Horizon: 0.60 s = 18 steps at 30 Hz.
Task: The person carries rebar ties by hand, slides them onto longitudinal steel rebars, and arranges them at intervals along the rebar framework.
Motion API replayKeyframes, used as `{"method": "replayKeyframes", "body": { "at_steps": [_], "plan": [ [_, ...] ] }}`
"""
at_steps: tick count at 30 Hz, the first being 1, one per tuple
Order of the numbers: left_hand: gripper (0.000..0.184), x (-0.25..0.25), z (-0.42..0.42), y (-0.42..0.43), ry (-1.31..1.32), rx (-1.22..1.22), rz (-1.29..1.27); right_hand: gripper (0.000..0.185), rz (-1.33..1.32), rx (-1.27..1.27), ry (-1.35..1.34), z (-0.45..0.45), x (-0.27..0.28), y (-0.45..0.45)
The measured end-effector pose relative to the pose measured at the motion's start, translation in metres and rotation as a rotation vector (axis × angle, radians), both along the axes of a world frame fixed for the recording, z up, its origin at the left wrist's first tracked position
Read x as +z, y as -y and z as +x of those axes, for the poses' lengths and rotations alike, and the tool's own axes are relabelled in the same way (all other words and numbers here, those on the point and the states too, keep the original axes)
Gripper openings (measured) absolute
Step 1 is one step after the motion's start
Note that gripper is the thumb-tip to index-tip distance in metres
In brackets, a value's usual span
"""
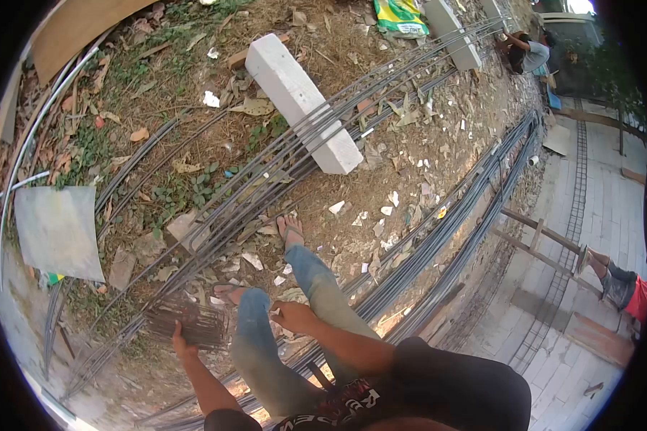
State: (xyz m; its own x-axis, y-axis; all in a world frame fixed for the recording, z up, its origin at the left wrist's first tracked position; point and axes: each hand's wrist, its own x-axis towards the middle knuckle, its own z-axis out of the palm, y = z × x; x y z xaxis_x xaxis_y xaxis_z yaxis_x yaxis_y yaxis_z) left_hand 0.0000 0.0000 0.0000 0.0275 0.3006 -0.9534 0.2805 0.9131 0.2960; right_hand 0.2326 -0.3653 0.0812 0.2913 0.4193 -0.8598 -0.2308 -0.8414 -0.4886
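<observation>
At the lower left, my left hand (183, 340) grips the near side of a stack of rusty thin metal rods (207, 325). Its thumb lies over the stack and the other fingers are hidden. My right hand (296, 318) is closed in front of my knees, fingers curled together; what they hold, if anything, is too small to make out. Just beyond the stack, long grey steel bars (248, 185) run diagonally up to the right. They rest across a white concrete block (287, 79).
A second bundle of bars (446, 223) runs along my right side. A light square sheet (59, 231) lies at left. Another block (453, 32) and a green-yellow sack (400, 18) lie farther off. One person (532, 54) crouches by the bars; another (622, 287) is at far right.
</observation>
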Motion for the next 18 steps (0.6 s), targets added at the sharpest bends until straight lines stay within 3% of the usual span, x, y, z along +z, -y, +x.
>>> {"method": "replayKeyframes", "body": {
  "at_steps": [2,3,5,7,8,10,12,14,15,17,18],
  "plan": [
    [0.051,0.01,-0.024,-0.013,-0.116,-0.051,0.023,0.033,0.094,-0.116,0.012,-0.013,-0.047,-0.009],
    [0.054,0.05,0.003,0.02,-0.089,-0.091,-0.021,0.032,0.072,-0.303,0.06,0.015,0.02,0.028],
    [0.048,0.095,-0.034,0.001,-0.031,-0.164,-0.015,0.03,0.189,-0.669,-0.137,0.01,0.044,0.026],
    [0.039,0.149,-0.049,-0.003,0.021,-0.306,-0.037,0.027,0.176,-0.822,-0.096,0.018,0.091,0.052],
    [0.034,0.153,-0.044,-0.002,0.029,-0.326,0.005,0.025,0.194,-0.634,0.192,0.017,0.066,0.09],
    [0.028,0.198,-0.046,0.004,0.023,-0.42,0.046,0.028,-0.036,-0.718,0.313,0.013,0.122,0.153],
    [0.027,0.252,-0.036,0.011,-0.031,-0.575,0.021,0.027,-0.249,-0.804,0.303,-0.001,0.186,0.216],
    [0.031,0.317,-0.001,0.024,-0.101,-0.801,0.01,0.028,-0.346,-0.948,0.299,-0.038,0.192,0.292],
    [0.036,0.353,0.012,0.034,-0.116,-0.952,0.015,0.025,-0.5,-0.77,0.425,-0.053,0.233,0.314],
    [0.044,0.392,0.038,0.058,-0.151,-1.162,0.048,0.026,-0.525,-0.206,0.591,-0.101,0.184,0.398],
    [0.044,0.394,0.035,0.066,-0.169,-1.267,0.049,0.024,-0.54,-0.493,0.411,-0.107,0.216,0.392]
  ]
}}
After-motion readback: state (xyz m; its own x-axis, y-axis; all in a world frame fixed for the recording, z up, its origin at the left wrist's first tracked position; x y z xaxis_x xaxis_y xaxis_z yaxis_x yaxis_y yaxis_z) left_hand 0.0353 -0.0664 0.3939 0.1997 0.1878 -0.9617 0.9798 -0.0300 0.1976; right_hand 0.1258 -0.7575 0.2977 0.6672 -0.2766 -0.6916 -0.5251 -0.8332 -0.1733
